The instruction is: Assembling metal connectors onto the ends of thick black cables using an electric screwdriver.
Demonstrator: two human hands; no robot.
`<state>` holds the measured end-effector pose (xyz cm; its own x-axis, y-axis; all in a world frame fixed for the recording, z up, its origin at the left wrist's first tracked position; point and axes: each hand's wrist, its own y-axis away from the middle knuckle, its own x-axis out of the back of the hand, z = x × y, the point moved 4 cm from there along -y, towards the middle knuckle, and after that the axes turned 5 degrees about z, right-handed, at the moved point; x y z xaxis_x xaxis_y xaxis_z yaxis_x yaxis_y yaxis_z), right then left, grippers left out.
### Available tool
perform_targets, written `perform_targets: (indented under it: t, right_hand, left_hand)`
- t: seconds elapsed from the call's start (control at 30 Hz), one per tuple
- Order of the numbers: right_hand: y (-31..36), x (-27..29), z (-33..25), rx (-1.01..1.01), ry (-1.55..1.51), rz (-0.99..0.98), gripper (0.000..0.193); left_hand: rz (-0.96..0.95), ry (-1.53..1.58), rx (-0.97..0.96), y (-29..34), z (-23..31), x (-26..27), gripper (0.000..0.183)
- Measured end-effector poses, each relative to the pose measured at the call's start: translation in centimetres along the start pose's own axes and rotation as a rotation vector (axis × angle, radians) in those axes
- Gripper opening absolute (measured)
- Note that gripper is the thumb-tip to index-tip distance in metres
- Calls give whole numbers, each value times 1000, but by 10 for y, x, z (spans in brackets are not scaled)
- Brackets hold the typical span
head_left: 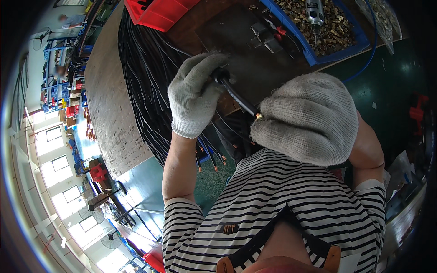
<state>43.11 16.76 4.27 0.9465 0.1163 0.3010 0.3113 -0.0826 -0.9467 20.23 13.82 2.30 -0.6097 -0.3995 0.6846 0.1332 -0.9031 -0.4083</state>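
A thick black cable (240, 99) runs between my two hands, both in grey-white knitted gloves. My left hand (195, 93) is closed round it near a round black piece (220, 74), perhaps a grommet or plug. At the cable's other end a small brass-coloured bit (259, 116) shows right by my right hand (307, 120), whose fingers are curled closed there; most of what they grip is hidden. Beside my left hand lies a large bundle of black cables (141, 77), several with bare copper ends hanging over the table edge.
A blue tray (316, 60) of brass fittings stands at the upper right, with a silver power tool (314, 13) over it. Red-handled pliers (280, 32) lie beside metal parts. A red bin (164, 16) is at the top; a blue hose (364, 66) curves at right.
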Motion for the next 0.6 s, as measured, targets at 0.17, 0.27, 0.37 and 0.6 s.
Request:
perform_targets:
  t: [0.17,0.27,0.37,0.6]
  right_hand:
    - [-12,6,26,-123,-153,57,30]
    - [-11,11,32,-218,-159,59,29]
    - [-15,5,25,-148,-146,-46,27]
    - [-9,-4,1,-25,36,54,19]
  left_hand:
    - [9,-67,-81,4,-2,0,51]
    - [-7,-44,-189,4,4,-2,50]
    - [-32,-157,-303,8,0,-3,49]
    - [76,-165,-216,3,-5,-3,52]
